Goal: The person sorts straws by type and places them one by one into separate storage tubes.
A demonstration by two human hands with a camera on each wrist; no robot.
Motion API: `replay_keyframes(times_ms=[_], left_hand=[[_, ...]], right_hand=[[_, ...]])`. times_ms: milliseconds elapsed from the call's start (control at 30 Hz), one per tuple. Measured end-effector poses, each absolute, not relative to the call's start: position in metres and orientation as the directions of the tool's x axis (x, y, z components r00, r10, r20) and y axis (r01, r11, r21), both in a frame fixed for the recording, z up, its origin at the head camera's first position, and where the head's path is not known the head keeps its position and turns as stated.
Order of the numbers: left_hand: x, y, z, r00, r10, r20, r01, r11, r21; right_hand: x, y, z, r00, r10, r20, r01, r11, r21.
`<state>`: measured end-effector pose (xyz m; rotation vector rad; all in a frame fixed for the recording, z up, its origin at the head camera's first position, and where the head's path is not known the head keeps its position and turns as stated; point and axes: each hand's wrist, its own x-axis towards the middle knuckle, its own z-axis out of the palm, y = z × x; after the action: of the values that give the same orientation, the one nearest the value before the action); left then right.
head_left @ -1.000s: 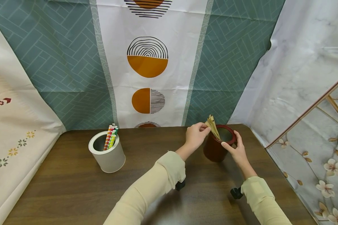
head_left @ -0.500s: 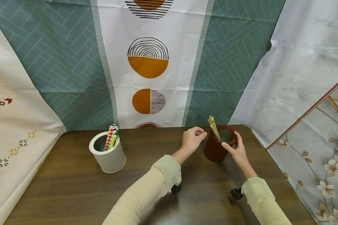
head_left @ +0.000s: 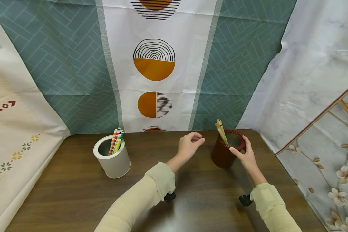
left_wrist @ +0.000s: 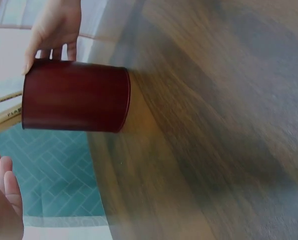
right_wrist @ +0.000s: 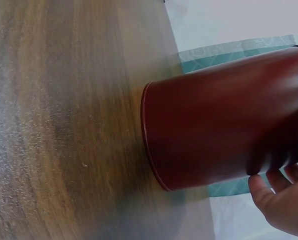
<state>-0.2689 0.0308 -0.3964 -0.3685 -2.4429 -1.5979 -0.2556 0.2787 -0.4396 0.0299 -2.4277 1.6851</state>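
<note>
A dark red cylindrical canister (head_left: 221, 156) stands upright at the right back of the table. My right hand (head_left: 245, 154) holds it near the rim, thumb at the front and fingers round the right side. Several flat tan strips (head_left: 221, 132) lean against the inner left wall and stick out above the rim; printed letters show on one in the left wrist view. To the left of the canister, my left hand (head_left: 189, 146) hangs over the table with loosely bent fingers and holds nothing. In the right wrist view, fingertips (right_wrist: 261, 192) touch the canister's side.
A white cylindrical canister (head_left: 114, 167) stands at the left, with several brightly patterned, straw-like sticks (head_left: 115, 141) leaning in it. The brown wooden table (head_left: 203, 203) meets a patterned cloth backdrop (head_left: 159, 74) at the back and cloths at both sides.
My left hand has let go of the tan strips and moved left, away from the red canister. The strips stay leaning inside it. My right hand keeps its hold on the rim.
</note>
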Motion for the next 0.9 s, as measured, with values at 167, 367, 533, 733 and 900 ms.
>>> replay_keyframes(times_ms=[167,367,533,733,900], left_hand=[[-0.266,0.013,-0.393,-0.950,0.102,0.294,0.311,0.358,0.880],[-0.266,-0.017,-0.387,-0.943,0.049,0.329,0.326,0.338,0.883],[-0.259,-0.052,-0.377,-0.919,-0.009,0.395,0.367,0.347,0.863],[-0.241,-0.109,-0.363,-0.830,-0.123,0.545,0.446,0.439,0.779],[-0.229,-0.165,-0.358,-0.673,-0.233,0.701,0.495,0.563,0.662]], right_hand=[[-0.255,0.282,-0.436,-0.987,0.066,0.150,-0.114,0.376,-0.920],[-0.252,0.288,-0.422,-0.980,0.113,0.161,-0.109,0.369,-0.923],[-0.251,0.297,-0.411,-0.949,0.196,0.248,-0.129,0.476,-0.870],[-0.249,0.315,-0.409,-0.881,0.062,0.469,-0.252,0.778,-0.576],[-0.248,0.329,-0.415,-0.809,-0.156,0.567,-0.333,0.916,-0.223]])
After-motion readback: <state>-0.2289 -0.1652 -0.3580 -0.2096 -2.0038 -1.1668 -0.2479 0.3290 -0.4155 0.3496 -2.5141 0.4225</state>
